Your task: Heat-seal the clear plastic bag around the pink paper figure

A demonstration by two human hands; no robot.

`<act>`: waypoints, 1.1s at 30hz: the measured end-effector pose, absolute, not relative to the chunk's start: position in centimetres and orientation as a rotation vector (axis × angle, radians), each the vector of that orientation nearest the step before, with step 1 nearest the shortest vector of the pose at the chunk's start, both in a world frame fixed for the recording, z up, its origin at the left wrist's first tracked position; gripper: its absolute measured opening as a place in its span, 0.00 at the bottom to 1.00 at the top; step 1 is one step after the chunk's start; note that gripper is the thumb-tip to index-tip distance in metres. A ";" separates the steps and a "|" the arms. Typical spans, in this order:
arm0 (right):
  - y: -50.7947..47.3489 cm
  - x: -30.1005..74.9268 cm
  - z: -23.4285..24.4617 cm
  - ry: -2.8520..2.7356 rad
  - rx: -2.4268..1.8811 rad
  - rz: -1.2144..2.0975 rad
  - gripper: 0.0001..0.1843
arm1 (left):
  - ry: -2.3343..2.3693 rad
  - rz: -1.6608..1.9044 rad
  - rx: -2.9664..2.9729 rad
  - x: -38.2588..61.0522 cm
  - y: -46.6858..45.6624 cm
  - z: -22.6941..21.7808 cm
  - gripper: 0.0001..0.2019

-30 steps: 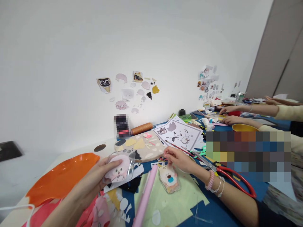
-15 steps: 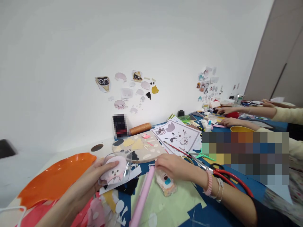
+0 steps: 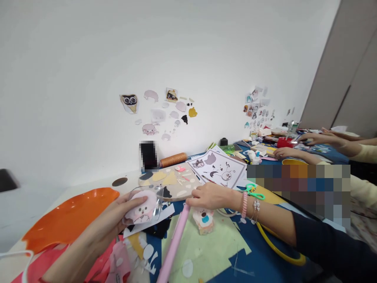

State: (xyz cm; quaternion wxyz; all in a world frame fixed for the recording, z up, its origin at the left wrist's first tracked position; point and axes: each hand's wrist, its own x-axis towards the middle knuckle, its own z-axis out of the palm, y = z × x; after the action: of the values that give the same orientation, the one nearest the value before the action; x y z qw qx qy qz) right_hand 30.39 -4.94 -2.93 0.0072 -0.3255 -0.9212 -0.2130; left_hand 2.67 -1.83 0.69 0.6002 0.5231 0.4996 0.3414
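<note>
Two hands over a cluttered craft table.
Left hand (image 3: 123, 214) grips a pink plush (image 3: 141, 209) in clear wrap; right hand (image 3: 210, 195), loosely curled, rests beside the pink roll (image 3: 173, 243), holding nothing.

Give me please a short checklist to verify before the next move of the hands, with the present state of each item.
1. Left hand has a firm hold on the pink character piece in clear film: ok, thumb lies on top.
2. Right hand holds something: cannot tell, its fingertips are at the end of the pink roll.
3. White and orange character piece is free of the hands: ok, it lies on the green sheet.
4. Round wooden board is within reach: ok, just beyond both hands.
5. Small green scissors are away from the fingers: ok, beside the right wrist.
</note>
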 end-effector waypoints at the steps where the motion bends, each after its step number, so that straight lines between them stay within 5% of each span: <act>1: -4.9 30.4 -3.1 -2.898 -0.995 -0.658 0.12 | 1.160 0.788 1.188 2.7 -1.9 0.8 0.17; 14: -4.9 31.7 -3.8 -3.106 -0.920 -0.596 0.06 | 1.175 0.783 1.137 2.9 -2.1 1.9 0.15; 24: -5.0 31.4 -0.6 -2.757 -1.690 -0.498 0.16 | 1.119 0.805 1.166 2.0 -1.9 1.8 0.17; 27: -6.4 30.4 0.7 -2.658 -1.943 -0.295 0.15 | 1.136 0.850 1.129 2.0 -2.0 1.9 0.14; 29: -8.0 29.1 1.0 -2.727 -1.997 -0.001 0.25 | 1.146 0.870 1.113 2.2 -2.2 2.1 0.11; 31: -9.5 27.7 0.6 -2.754 -2.027 0.632 0.31 | 1.147 0.869 1.108 2.3 -2.4 2.3 0.11; 33: -10.5 26.5 -0.5 -2.552 -2.193 0.482 0.29 | 1.138 0.862 1.107 2.4 -2.5 2.3 0.13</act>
State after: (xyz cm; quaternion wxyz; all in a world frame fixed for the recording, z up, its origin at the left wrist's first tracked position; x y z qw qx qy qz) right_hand 26.49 -10.50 -0.45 -0.1283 -0.6399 -0.7445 0.1406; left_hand 2.39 -2.47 2.30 0.6193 0.4811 0.4947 0.3746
